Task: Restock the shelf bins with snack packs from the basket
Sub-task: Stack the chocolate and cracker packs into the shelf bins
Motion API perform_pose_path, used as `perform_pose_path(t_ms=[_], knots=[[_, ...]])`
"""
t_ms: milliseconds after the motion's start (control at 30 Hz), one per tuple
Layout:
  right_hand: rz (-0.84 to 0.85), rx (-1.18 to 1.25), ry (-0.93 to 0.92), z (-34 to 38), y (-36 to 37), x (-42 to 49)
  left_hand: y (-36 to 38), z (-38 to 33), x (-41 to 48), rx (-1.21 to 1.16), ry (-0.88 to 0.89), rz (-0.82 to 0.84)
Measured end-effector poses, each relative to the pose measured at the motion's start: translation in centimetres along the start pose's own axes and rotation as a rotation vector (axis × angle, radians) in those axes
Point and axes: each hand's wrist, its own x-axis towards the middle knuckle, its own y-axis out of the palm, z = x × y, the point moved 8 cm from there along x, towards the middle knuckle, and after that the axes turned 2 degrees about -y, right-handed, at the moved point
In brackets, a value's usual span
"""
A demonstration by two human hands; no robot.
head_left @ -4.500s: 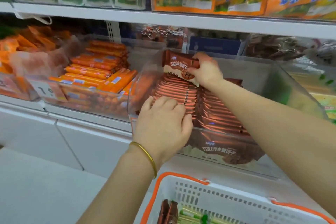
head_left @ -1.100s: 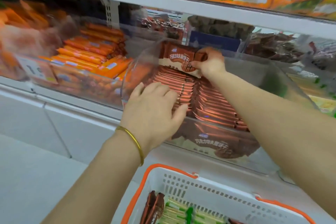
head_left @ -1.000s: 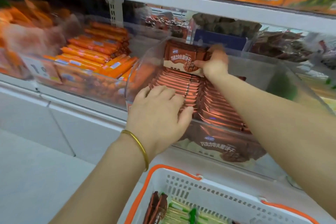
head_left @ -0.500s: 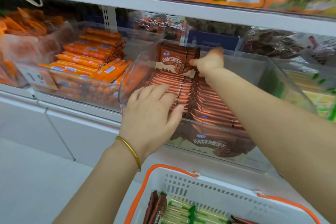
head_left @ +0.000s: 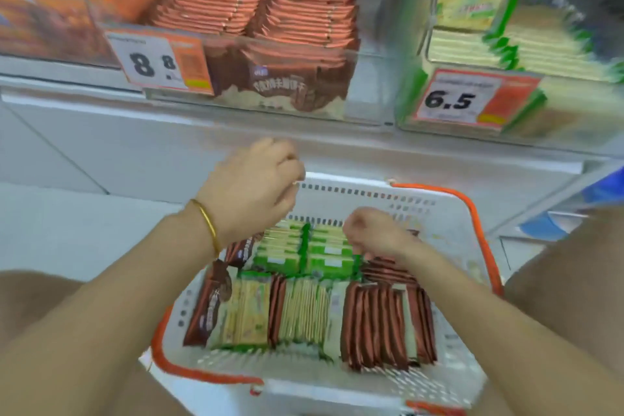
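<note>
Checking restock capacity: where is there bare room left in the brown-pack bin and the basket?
Brown bin: a bare strip between the right stack of brown packs and the bin's right wall. Basket: bare floor in the far right corner and along the near rim. Its middle is crowded with packs; the green bin looks full.

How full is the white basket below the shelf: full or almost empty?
Fairly full. The basket holds rows of brown packs and green packs covering most of its floor; their depth cannot be told.
</note>
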Motion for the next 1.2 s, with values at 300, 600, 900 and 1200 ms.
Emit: perform_pose_path(t_ms=[300,600,900,1200], knots=[[0.476,-1.064,-0.339,-10.1,11.5,-0.4,5.9,-2.5,-1.6,-0.053,-0.026,0.292],[0.503,-1.033,-0.445,-5.5,9.0,-0.3,7.2,-2.3,-1.8,-0.062,-0.032,0.453],[0.384,0.233,-0.143,2.3,-1.3,-2.0,6.0,0.2,-1.4,-0.491,-0.345,0.483],[0.048,0.388,-0.319,12.2,-7.1,-6.4,-3.2,3.9,-0.6,-0.95,-0.512,0.072]])
